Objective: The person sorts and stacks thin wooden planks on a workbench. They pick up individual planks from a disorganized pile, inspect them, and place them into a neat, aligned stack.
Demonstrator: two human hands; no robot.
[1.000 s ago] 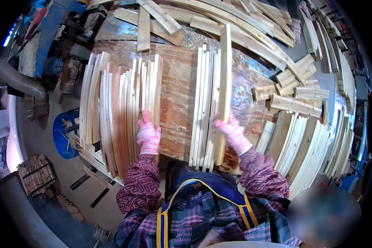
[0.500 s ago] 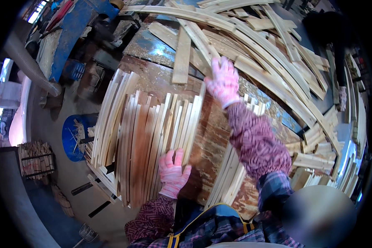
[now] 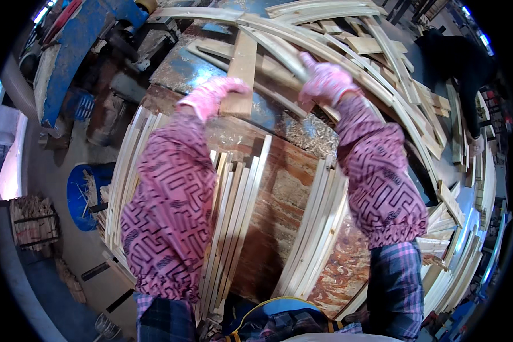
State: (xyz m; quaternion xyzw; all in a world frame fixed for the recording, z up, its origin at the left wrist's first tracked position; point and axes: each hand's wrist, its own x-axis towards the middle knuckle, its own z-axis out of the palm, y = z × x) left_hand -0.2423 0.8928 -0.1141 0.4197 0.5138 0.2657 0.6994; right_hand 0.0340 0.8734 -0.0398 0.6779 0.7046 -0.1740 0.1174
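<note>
Both my hands wear pink-and-white knit gloves and reach to the far side of the work table. My left hand (image 3: pixel 214 96) has its fingers stretched out, their tips at the left edge of a short flat board (image 3: pixel 241 68). At the near end of a pale wooden strip (image 3: pixel 275 50), my right hand (image 3: pixel 329 82) is closed around the wood, one finger lying along it; motion smears its outline. Below my arms a row of upright-set strips (image 3: pixel 233 196) stands at left, partly hidden by my left sleeve. A smaller bundle of strips (image 3: pixel 313 228) lies at right.
Long curved wooden pieces (image 3: pixel 376 71) heap up at the back right. Sawdust (image 3: pixel 310 134) covers part of the brown tabletop (image 3: pixel 279 188). A blue tub (image 3: pixel 82 196) with scraps stands on the floor at left. Someone in dark clothes (image 3: pixel 459 68) is at the far right.
My left hand has left the row of strips and reached forward to the short board. My right hand has shifted right, and the strip's near end has moved with it.
</note>
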